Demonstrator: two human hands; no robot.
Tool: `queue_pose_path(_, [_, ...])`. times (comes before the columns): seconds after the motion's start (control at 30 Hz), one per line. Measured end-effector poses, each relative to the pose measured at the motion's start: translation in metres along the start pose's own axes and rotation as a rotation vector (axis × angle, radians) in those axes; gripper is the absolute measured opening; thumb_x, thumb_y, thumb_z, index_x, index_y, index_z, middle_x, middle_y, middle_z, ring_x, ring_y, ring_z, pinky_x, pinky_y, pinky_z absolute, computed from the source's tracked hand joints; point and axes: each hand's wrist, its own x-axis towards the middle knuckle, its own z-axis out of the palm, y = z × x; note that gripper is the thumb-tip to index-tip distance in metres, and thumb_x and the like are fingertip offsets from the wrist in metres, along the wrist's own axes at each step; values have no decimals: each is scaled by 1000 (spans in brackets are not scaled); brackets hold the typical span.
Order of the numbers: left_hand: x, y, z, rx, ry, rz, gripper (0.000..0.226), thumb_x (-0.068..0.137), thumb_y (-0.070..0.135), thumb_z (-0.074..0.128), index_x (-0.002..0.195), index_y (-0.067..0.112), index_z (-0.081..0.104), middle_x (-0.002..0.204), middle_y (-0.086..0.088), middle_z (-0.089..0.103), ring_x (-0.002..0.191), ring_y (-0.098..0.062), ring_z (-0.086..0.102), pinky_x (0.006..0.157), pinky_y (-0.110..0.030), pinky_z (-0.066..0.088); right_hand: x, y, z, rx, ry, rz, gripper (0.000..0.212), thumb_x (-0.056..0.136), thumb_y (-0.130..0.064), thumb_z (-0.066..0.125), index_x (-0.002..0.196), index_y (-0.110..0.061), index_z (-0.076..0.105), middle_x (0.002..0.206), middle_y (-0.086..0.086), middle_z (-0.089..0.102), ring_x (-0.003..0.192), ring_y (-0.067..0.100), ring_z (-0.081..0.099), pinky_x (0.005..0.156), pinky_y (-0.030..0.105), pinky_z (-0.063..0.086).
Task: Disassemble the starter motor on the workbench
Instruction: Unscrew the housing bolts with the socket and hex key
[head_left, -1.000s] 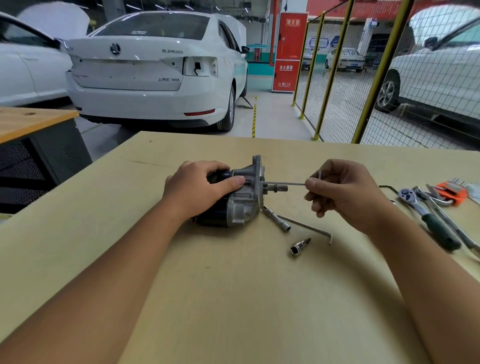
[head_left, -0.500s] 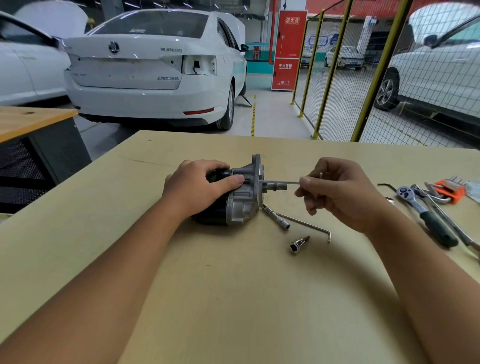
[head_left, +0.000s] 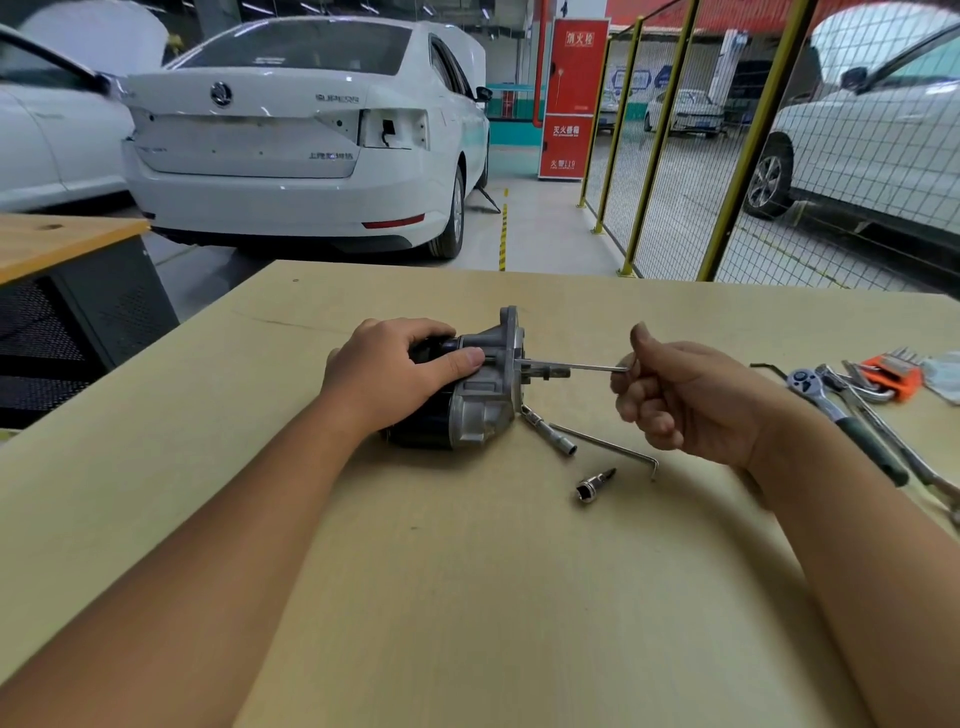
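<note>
The starter motor, with a black body and a silver cast housing, lies on its side in the middle of the workbench. My left hand grips its black body from above, thumb on the housing. My right hand holds the bent end of a thin hex key, its long shaft running level to the left into the housing face. The thumb of that hand points up.
A socket extension, a second L-shaped hex key and a small bit socket lie just right of the motor. At the right edge are a ratchet, wrenches and an orange hex key set. Cars and a yellow mesh fence stand beyond.
My right hand has turned the hex key, so its short end is now inside my fist and my thumb points up. The left hand and the motor have stayed put.
</note>
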Motion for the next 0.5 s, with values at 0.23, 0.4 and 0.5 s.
queue_pose_path(0.23, [0, 0, 0, -1, -5, -1, 79, 57, 96, 51, 118, 50, 70, 122, 16, 69, 123, -14, 56, 105, -49, 46, -3, -2, -2, 9, -59, -72, 34, 85, -29, 64, 96, 3, 60, 68, 10, 56, 42, 8, 44, 38, 20, 38])
queue_pose_path(0.4, [1, -1, 0, 6, 1, 4, 79, 58, 96, 50, 118, 50, 70, 121, 18, 70, 122, -13, 56, 105, -49, 46, -1, 2, -3, -122, -64, -155, 20, 76, -10, 72, 87, 2, 60, 72, 22, 64, 44, 16, 52, 42, 25, 46])
queue_pose_path(0.5, [1, -2, 0, 5, 1, 10, 77, 59, 96, 51, 117, 50, 70, 120, 18, 70, 122, -13, 56, 105, -49, 47, 3, 7, -3, -203, -16, -233, 26, 74, -5, 73, 90, 8, 57, 76, 30, 65, 48, 23, 55, 46, 32, 50])
